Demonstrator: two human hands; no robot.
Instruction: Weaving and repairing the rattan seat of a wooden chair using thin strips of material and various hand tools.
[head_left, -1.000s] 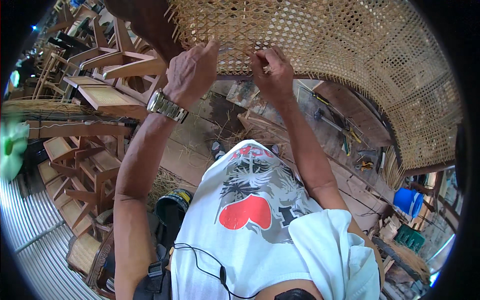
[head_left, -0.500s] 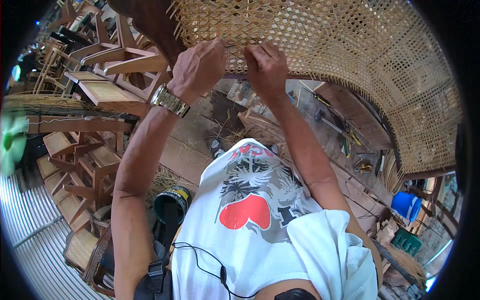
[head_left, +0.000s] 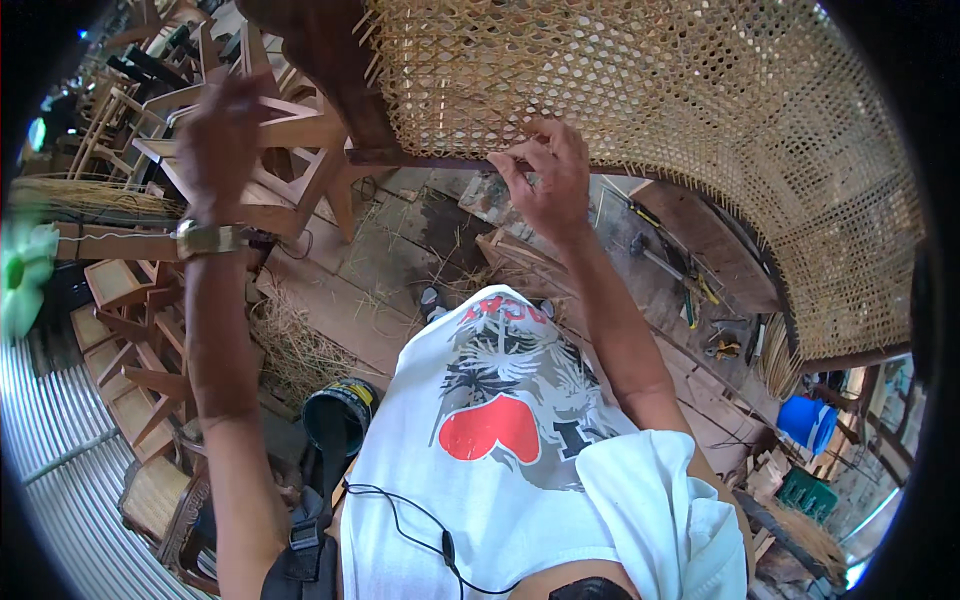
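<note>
Right hand (head_left: pixel 548 185) pinching edge of woven cane panel (head_left: pixel 640 90) at dark wooden frame (head_left: pixel 330 70), panel overhead ahead, left hand (head_left: pixel 222 135) raised apart, blurred, grip unclear, wristwatch (head_left: pixel 208 238) on wrist.

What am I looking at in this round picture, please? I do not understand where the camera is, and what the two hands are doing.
The camera sits on a person's head and looks down, so its wide lens bends everything. You see the person's white shirt and both arms. The right hand pinches the lower edge of a woven cane panel on a dark wooden frame. The left hand, with a wristwatch, is raised, away from the panel, holding nothing that I can see. Below lie a plank floor, straw and unfinished wooden chairs.
</note>
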